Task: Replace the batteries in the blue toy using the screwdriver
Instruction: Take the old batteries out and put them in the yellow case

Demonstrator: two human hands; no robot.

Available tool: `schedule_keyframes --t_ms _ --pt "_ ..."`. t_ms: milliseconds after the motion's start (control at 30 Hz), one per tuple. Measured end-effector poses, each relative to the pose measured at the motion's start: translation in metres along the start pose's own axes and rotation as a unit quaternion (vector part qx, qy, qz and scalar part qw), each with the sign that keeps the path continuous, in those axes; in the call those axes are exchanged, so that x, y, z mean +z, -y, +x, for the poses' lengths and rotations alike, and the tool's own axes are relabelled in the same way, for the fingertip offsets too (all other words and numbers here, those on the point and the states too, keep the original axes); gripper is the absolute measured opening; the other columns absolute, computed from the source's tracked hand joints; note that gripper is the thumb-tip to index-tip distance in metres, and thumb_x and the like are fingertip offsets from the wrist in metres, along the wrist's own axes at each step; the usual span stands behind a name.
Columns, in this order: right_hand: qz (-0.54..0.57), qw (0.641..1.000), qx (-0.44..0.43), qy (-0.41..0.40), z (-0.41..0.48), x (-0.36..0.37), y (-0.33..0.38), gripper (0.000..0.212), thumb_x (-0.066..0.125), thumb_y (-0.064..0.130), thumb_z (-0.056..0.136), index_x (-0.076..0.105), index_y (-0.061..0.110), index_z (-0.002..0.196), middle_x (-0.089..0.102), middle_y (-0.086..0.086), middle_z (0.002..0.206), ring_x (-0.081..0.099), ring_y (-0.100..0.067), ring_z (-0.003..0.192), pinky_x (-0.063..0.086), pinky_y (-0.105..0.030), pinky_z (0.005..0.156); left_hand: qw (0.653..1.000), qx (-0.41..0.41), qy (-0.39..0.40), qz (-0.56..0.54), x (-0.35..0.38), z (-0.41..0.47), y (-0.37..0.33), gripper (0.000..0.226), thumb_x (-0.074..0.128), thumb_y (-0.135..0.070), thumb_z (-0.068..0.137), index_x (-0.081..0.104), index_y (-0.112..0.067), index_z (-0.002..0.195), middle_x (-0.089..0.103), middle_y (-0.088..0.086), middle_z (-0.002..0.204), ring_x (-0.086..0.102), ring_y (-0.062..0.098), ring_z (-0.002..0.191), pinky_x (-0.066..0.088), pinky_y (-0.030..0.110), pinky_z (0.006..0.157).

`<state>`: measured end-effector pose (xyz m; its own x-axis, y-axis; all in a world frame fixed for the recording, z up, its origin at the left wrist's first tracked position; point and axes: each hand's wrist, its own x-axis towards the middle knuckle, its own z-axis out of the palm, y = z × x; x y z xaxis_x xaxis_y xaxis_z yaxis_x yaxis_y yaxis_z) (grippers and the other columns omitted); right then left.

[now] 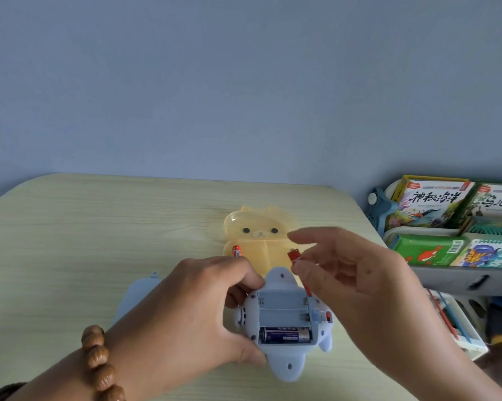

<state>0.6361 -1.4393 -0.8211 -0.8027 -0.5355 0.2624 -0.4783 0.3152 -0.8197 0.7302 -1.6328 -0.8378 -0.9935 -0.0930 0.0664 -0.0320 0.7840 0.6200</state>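
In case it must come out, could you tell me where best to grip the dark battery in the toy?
Probably the middle of the dark battery, pinched from straight above: it lies flat in the nearest slot of the blue toy, ends boxed in by the slot walls, leaving only its upper curve free.

Bear case on table behind toy; battery in toy.

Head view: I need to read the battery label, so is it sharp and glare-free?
Head view: soft, even light, no glare; the right hand is slightly blurred; print on the battery in the blue toy is too small and soft to read.
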Motion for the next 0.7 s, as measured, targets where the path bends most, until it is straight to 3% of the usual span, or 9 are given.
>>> schedule_keyframes --t_ms 133,267,433,533,700 --pt "0.037 0.999 0.025 0.006 0.007 -0.005 -0.004 0.026 0.075 0.022 0.082 0.076 0.043 0.098 0.076 0.009 0.083 0.069 -0.009 0.065 0.062 -0.032 0.061 1.0 -0.006 0.0 0.013 -0.001 -0.001 -0.001 0.065 0.092 -0.052 0.045 0.062 -0.048 0.103 0.062 -0.038 0.102 0.06 -0.013 0.095 0.043 0.003 0.075" --pt "0.012 0.998 0.042 0.047 0.013 -0.006 -0.004 0.052 0.088 0.015 0.067 0.07 0.04 0.107 0.077 0.01 0.092 0.073 -0.015 0.074 0.064 -0.042 0.069 1.0 -0.017 0.006 0.012 -0.001 -0.002 -0.001 0.065 0.094 -0.051 0.045 0.063 -0.047 0.103 0.065 -0.032 0.099 0.059 -0.013 0.096 0.042 0.001 0.076" --pt "-0.077 0.995 0.01 0.066 0.036 -0.003 -0.005 0.053 0.091 0.021 0.064 0.066 0.038 0.108 0.076 0.016 0.09 0.072 -0.002 0.075 0.058 -0.027 0.07 1.0 -0.02 0.011 0.016 -0.002 -0.002 0.002 0.068 0.092 -0.055 0.045 0.06 -0.05 0.106 0.064 -0.032 0.101 0.059 -0.013 0.096 0.047 0.005 0.076" --pt "-0.076 0.991 0.012 0.106 0.061 0.003 -0.002 0.053 0.093 0.024 0.062 0.068 0.038 0.106 0.074 0.011 0.089 0.07 -0.005 0.07 0.059 -0.028 0.068 1.0 -0.019 0.019 -0.003 -0.004 -0.002 0.002 0.066 0.093 -0.051 0.046 0.062 -0.048 0.104 0.063 -0.034 0.101 0.062 -0.01 0.094 0.052 0.014 0.078" --pt "-0.105 0.976 0.017 0.189 0.092 0.018 -0.007 0.055 0.096 0.032 0.054 0.072 0.037 0.104 0.058 0.013 0.081 0.051 -0.006 0.061 0.046 -0.026 0.06 0.999 -0.016 0.026 -0.02 -0.007 -0.002 0.002 0.064 0.094 -0.045 0.047 0.064 -0.045 0.104 0.058 -0.042 0.105 0.062 -0.012 0.094 0.051 0.013 0.081"
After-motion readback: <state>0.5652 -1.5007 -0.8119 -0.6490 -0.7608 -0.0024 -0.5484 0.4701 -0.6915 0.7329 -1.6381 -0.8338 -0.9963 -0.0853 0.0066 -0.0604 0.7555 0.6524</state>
